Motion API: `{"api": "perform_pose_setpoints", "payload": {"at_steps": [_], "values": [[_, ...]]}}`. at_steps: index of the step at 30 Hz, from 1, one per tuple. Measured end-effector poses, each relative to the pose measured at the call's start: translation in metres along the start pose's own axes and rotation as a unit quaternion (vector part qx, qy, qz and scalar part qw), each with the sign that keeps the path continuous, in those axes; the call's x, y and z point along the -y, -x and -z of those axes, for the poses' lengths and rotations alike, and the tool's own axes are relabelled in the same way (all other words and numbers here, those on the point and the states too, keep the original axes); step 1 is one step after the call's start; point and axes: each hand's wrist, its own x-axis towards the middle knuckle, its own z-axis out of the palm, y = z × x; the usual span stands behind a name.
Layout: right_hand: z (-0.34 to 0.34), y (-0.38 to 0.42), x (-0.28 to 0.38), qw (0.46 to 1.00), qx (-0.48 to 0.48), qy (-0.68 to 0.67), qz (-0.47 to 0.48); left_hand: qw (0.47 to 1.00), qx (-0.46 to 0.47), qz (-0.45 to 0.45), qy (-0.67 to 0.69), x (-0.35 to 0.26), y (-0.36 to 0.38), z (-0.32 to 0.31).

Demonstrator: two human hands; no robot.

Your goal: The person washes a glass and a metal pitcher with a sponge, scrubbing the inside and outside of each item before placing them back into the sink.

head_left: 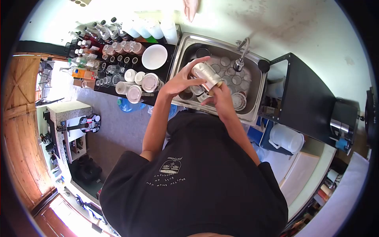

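My left hand [179,81] is wrapped round a silvery metal cylinder [207,74], perhaps a shaker or canister, tilted over the sink [256,103]. Fingers of my right hand [223,102] press at its lower end, where a yellowish edge shows; whether they reach inside is hidden. Below the cylinder, partly covered by my hands, lies another metal and dark item [202,95]. Several clear glasses [236,79] stand in the basin. Near my right hand sits a stack of clear, round lids or cups [238,101].
A faucet [239,64] rises behind the basin. Left of it, a black counter [170,51] bears a white bowl [154,57], lidded containers [150,82] and several bottles [103,33]. A black cabinet [308,94] stands right. Another person's hand [191,8] shows at the top edge.
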Motion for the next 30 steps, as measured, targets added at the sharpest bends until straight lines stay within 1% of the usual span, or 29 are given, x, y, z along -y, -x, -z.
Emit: {"api": "perform_pose_setpoints", "payload": {"at_steps": [1,2,3,4,5,6,7,8,10,11,12,13,14,15,16,17,18,19,20,23,24,25,26,29,30], "values": [[0.008,-0.001,-0.008,0.994,0.011,0.105,0.024,0.998,-0.035,0.036,-0.022,-0.002,-0.004,-0.005],[0.013,0.001,-0.012,0.977,0.022,0.209,0.045,0.994,-0.071,0.073,-0.044,-0.004,-0.007,-0.013],[0.014,0.005,-0.011,0.985,0.024,0.169,0.016,0.986,-0.109,0.111,-0.066,-0.005,-0.01,-0.023],[0.016,0.01,-0.006,0.991,0.027,0.129,-0.013,0.987,-0.134,0.074,-0.048,-0.002,-0.011,-0.035],[0.02,0.012,-0.003,0.995,0.03,0.088,-0.04,0.991,-0.126,0.038,-0.033,0.002,-0.011,-0.036],[0.03,0.012,-0.002,0.995,0.06,-0.042,-0.065,0.993,-0.115,0.005,-0.017,0.012,-0.011,-0.037],[0.045,0.009,-0.002,0.977,0.09,-0.171,-0.087,0.994,-0.103,-0.03,-0.003,0.021,-0.012,-0.037],[0.055,0.008,-0.002,0.942,0.118,-0.296,-0.107,0.991,-0.099,-0.083,0.021,0.03,-0.014,-0.04],[0.044,0.014,0.004,0.984,0.061,-0.159,-0.059,0.989,-0.082,-0.054,0.114,0.033,-0.015,-0.046],[0.04,0.015,0.008,0.995,0.033,-0.089,-0.034,0.984,-0.073,-0.04,0.16,0.032,-0.016,-0.048],[0.045,0.014,0.005,0.998,0.039,0.045,-0.015,0.983,-0.075,-0.023,0.168,0.031,-0.016,-0.049],[0.052,0.014,-0.002,0.983,0.044,0.177,0.003,0.987,-0.09,0.01,0.134,0.03,-0.019,-0.05],[0.057,0.015,-0.007,0.951,0.047,0.305,0.019,0.989,-0.105,0.044,0.1,0.03,-0.021,-0.052],[0.056,0.019,-0.004,0.965,0.045,0.257,-0.01,0.988,-0.12,0.077,0.065,0.03,-0.023,-0.053],[0.05,0.021,0.002,0.976,0.045,0.209,-0.04,0.985,-0.146,0.064,0.061,0.029,-0.025,-0.06],[0.048,0.023,0.005,0.983,0.046,0.161,-0.069,0.987,-0.145,0.03,0.064,0.03,-0.026,-0.063],[0.055,0.021,0.005,0.993,0.078,-0.009,-0.085,0.987,-0.144,-0.004,0.066,0.031,-0.027,-0.065],[0.068,0.018,0.005,0.973,0.106,-0.178,-0.099,0.987,-0.14,-0.037,0.068,0.032,-0.029,-0.068],[0.076,0.016,0.005,0.924,0.131,-0.342,-0.109,0.981,-0.153,-0.076,0.089,0.039,-0.031,-0.072],[0.063,0.021,0.02,0.977,0.064,-0.197,-0.047,0.978,-0.128,-0.061,0.156,0.03,-0.033,-0.085],[0.063,0.021,0.018,0.995,0.052,-0.086,-0.012,0.984,-0.142,-0.009,0.108,0.029,-0.033,-0.083],[0.062,0.02,0.015,0.999,0.04,0.026,0.023,0.986,-0.154,0.041,0.058,0.029,-0.034,-0.077],[0.062,0.02,0.013,0.989,0.026,0.137,0.056,0.982,-0.166,0.093,0.008,0.029,-0.034,-0.075],[0.069,0.022,0.027,0.974,0.076,0.213,-0.024,0.985,-0.144,0.02,0.092,0.024,-0.033,-0.086],[0.075,0.022,0.029,0.993,0.103,0.038,-0.053,0.99,-0.107,-0.01,0.087,0.025,-0.032,-0.082]]}}
